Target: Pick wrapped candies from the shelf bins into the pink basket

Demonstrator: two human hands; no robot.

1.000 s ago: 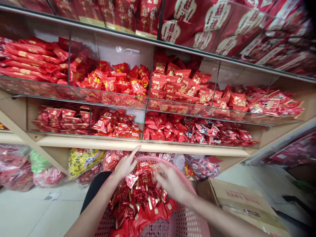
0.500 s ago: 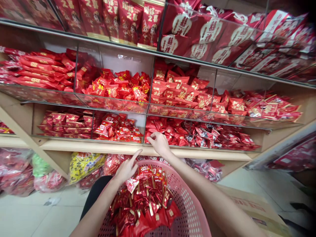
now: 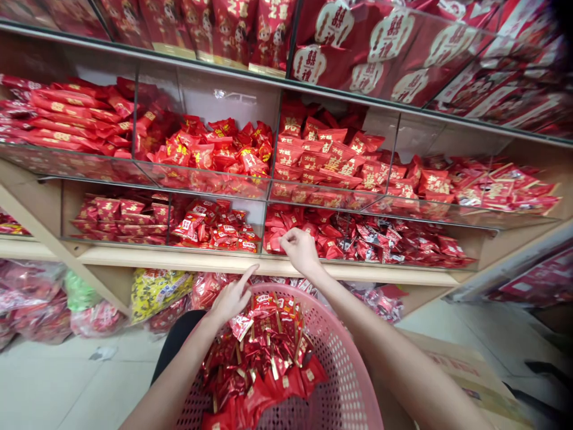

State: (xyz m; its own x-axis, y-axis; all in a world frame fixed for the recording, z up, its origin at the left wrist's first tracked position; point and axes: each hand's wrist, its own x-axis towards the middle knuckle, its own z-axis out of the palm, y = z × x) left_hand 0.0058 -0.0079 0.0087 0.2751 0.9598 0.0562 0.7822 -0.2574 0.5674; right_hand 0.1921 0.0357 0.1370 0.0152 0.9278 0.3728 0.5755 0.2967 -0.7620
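A pink perforated plastic basket (image 3: 351, 373) stands in front of me, with many small red and gold candy packets (image 3: 264, 358) heaped inside. My left hand (image 3: 230, 301) hovers over the basket's upper left rim, index finger stretched toward the shelf edge, holding nothing that I can see. My right hand (image 3: 301, 249) is at the front of a low clear bin of red wrapped candies (image 3: 329, 239). Its thumb and fingers are pinched together; anything between them is too small to make out.
Clear dividers (image 3: 264, 224) split the wooden shelf (image 3: 179, 258) into bins of red packets. Upper shelves carry larger red gift bags (image 3: 333, 24). Beneath lie plastic bags, one yellow (image 3: 159, 294). A cardboard box (image 3: 452, 376) sits on the floor at right.
My right hand has shifted slightly right along the bin front, its fingers drawn closer together. My left hand stays by the basket rim. The view has tilted down a little.
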